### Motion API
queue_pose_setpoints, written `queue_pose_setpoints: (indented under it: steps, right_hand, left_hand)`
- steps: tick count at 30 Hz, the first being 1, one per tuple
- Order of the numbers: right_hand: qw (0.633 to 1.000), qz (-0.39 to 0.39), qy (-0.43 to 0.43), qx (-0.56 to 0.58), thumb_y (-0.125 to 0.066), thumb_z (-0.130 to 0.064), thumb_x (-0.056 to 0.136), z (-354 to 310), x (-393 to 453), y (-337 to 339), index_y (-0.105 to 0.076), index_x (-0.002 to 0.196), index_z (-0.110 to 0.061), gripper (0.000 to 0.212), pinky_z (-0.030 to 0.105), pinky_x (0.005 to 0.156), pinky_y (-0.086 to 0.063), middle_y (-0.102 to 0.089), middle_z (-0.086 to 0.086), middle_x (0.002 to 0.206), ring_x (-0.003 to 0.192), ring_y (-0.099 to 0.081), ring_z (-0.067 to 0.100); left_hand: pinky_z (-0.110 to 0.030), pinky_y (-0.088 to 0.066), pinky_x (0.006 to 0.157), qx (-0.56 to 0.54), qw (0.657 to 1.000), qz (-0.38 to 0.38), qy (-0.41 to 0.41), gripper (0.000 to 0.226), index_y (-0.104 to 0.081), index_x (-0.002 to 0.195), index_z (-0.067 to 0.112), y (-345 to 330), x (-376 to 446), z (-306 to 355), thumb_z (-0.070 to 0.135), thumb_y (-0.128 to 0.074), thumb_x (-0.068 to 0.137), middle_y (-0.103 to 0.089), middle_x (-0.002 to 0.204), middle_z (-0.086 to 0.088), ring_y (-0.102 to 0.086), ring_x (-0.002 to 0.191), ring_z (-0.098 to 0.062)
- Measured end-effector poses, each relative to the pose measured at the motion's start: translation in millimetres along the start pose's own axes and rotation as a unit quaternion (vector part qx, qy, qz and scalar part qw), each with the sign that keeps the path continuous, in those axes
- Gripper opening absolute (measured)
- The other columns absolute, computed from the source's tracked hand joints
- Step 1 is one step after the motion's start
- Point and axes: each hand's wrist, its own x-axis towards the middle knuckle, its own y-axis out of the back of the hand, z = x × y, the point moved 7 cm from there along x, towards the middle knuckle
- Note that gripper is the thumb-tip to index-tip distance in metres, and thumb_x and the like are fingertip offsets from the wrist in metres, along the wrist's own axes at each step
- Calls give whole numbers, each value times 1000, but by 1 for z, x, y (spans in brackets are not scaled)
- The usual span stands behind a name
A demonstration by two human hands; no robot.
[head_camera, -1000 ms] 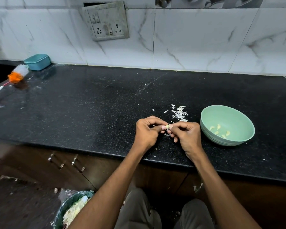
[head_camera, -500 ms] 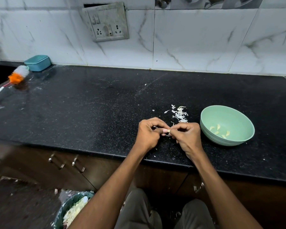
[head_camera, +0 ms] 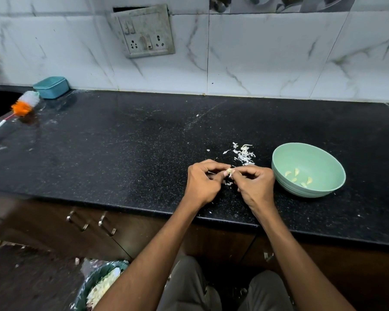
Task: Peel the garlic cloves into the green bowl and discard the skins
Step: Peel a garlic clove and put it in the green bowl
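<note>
Both hands meet over the speckled black stone bench, the left hand (head_camera: 203, 184) and right hand (head_camera: 255, 187) each with fingers curled, their grip pinching one small pale garlic clove (head_camera: 229, 171) between the fingertips. Just beyond the grip lies a loose heap of thin, papery white skins (head_camera: 244, 154). To the right of the right hand sits the round, ribbed green bowl (head_camera: 323, 162), holding several smooth yellowish peeled cloves (head_camera: 298, 177). Below and left of the hands, on the floor, stands a lined bin (head_camera: 99, 286) holding pale scraps.
</note>
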Motion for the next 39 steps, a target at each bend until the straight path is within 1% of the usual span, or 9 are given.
queue_pose_setpoints:
  steps: [3, 7, 12, 19, 25, 30, 34, 36, 39]
  right_hand:
    - [1000, -14, 25, -4, -84, -5, 78, -4, -1, -1, -81, 73, -21, 17, 25, 53, -46, -73, -6, 67, 54, -61, 6]
    - [998, -44, 53, -8, -83, -6, 80, -7, -2, -4, -80, 76, -23, 18, 24, 57, -51, -74, -5, 70, 61, -65, 8]
    - [998, -52, 37, 13, -78, -4, 79, -3, -2, -6, -81, 75, -20, 17, 21, 53, -45, -73, -5, 68, 56, -60, 3]
    - [999, -42, 30, 14, -75, 4, 78, -4, -2, -4, -81, 74, -18, 23, 18, 53, -44, -74, -4, 69, 54, -61, 2]
    - [1000, -11, 8, 27, -76, 3, 79, -2, 0, 1, -78, 71, -29, 34, 27, 54, -46, -75, -3, 69, 55, -63, 8]
    - [999, 20, -22, 37, -68, -11, 75, 2, -1, 4, -77, 64, -22, 18, 37, 51, -41, -68, 12, 62, 54, -55, 23]
    - [999, 32, 1, -37, -60, -13, 78, -3, -2, 6, -66, 58, -13, 21, 40, 53, -44, -61, 7, 55, 53, -51, 18]
    - [995, 38, 19, -92, -59, -11, 83, -9, -3, 5, -55, 52, -13, 31, 33, 51, -37, -50, -5, 48, 49, -42, 7]
    - [983, 68, 45, -163, -63, -14, 84, -15, -6, 6, -52, 53, -12, 33, 29, 52, -35, -48, -6, 48, 46, -41, 10]
  left_hand:
    - [-23, -57, 63, -22, 999, 4, 33, 10, -81, 94, 10, 1, -1, -3, 5, -78, 87, -76, 82, 1, -71, 61, -10]
    - [-37, -63, 69, -52, 997, 0, 53, 6, -80, 93, 7, 1, 0, -7, 4, -75, 90, -78, 79, -8, -74, 66, -22]
    - [-29, -60, 66, -72, 996, -8, 47, 11, -78, 93, 4, 1, 0, -7, 1, -68, 94, -76, 75, -10, -70, 64, -19]
    - [-25, -58, 64, -101, 993, -3, 57, 14, -76, 95, -2, 2, 2, -9, -1, -62, 97, -75, 74, -10, -68, 62, -18]
    - [-27, -56, 62, -113, 992, 2, 62, 16, -76, 96, -3, 4, 3, -12, -1, -60, 98, -74, 78, -19, -65, 63, -21]
    - [-27, -55, 60, -123, 990, -2, 68, 17, -75, 93, -1, 2, 4, -13, -1, -59, 99, -72, 77, -16, -63, 65, -21]
    - [-27, -56, 63, -127, 990, -5, 66, 16, -75, 94, -2, 1, 4, -11, -2, -59, 98, -75, 79, -12, -66, 69, -20]
    - [-28, -56, 64, -122, 990, -4, 66, 16, -76, 94, 0, 1, 3, -11, -2, -60, 97, -76, 81, -12, -68, 70, -20]
    - [-27, -56, 63, -116, 991, -3, 60, 19, -77, 92, 4, 1, 4, -12, -3, -60, 97, -76, 80, -13, -68, 69, -20]
